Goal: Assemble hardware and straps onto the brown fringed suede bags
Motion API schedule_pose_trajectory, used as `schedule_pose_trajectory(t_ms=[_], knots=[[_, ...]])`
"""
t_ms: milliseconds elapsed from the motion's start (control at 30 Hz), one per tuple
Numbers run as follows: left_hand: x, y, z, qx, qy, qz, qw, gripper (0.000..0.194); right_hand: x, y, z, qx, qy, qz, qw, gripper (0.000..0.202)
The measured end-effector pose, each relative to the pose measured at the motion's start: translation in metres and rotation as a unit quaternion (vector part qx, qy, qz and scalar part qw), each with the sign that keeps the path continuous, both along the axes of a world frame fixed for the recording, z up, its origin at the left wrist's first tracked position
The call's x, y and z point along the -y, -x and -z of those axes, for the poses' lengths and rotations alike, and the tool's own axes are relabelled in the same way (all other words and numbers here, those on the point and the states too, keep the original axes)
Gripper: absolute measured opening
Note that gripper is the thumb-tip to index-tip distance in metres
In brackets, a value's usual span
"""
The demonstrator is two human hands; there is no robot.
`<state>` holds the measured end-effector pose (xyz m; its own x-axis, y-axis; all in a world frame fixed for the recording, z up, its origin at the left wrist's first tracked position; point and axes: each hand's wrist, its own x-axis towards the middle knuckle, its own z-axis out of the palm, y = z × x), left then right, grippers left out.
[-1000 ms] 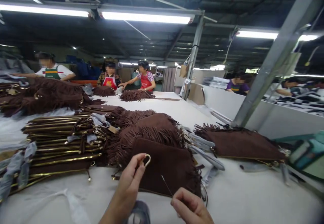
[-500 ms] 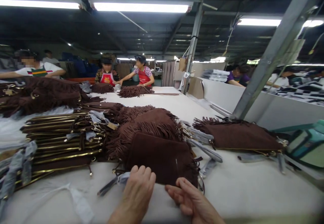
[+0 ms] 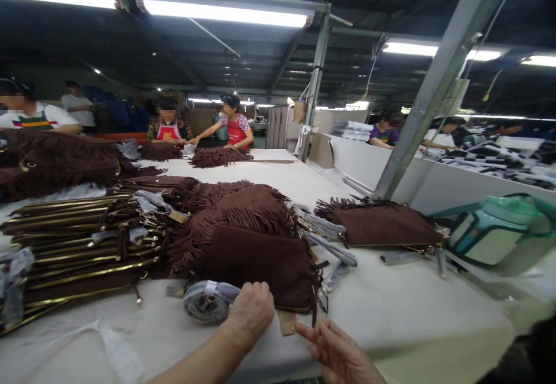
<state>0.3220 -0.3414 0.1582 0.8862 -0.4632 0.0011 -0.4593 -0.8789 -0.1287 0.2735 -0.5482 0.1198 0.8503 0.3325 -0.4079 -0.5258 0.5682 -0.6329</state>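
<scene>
A brown suede bag with fringe [image 3: 260, 262] lies flat on the white table [image 3: 391, 314] right in front of me. My left hand [image 3: 252, 310] is closed at the bag's near edge, gripping the end of a coiled strap wrapped in grey plastic [image 3: 206, 303]. My right hand [image 3: 336, 352] hovers low at the table's front edge with its fingers apart and nothing in it. A small tan tag [image 3: 286, 322] hangs off the bag between my two hands.
A stack of brown bags with gold edges [image 3: 87, 239] fills the left. Another fringed bag [image 3: 382, 225] lies to the right, beside a teal and white container [image 3: 490, 233]. A slanted metal post [image 3: 417, 112] rises behind it. Co-workers [image 3: 234, 123] work at the far end.
My left hand let go of the metal ring it held up and dropped to the bag's near edge, where the wrapped strap is now coiled. My right hand sank toward the table's front edge.
</scene>
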Motion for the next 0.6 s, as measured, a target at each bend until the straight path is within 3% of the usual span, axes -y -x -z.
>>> schedule_pose_trajectory(t_ms=[200, 367, 533, 600], knots=[[-0.013, -0.009, -0.043, -0.021, 0.009, 0.017, 1.0, 0.019, -0.012, -0.005, -0.015, 0.05, -0.006, -0.029, 0.998, 0.047], [-0.018, -0.006, -0.065, -0.03, 0.004, 0.009, 0.999, 0.022, -0.036, -0.016, -0.036, 0.079, -0.037, -0.04, 0.995, 0.039], [-0.024, 0.01, -0.092, 0.042, 0.059, -0.016, 0.997, 0.016, -0.049, -0.037, -0.05, 0.102, -0.094, 0.01, 0.99, 0.03], [-0.025, 0.025, -0.092, 0.045, 0.084, 0.009, 0.995, 0.009, -0.05, -0.047, -0.059, 0.093, -0.119, 0.012, 0.988, 0.028]])
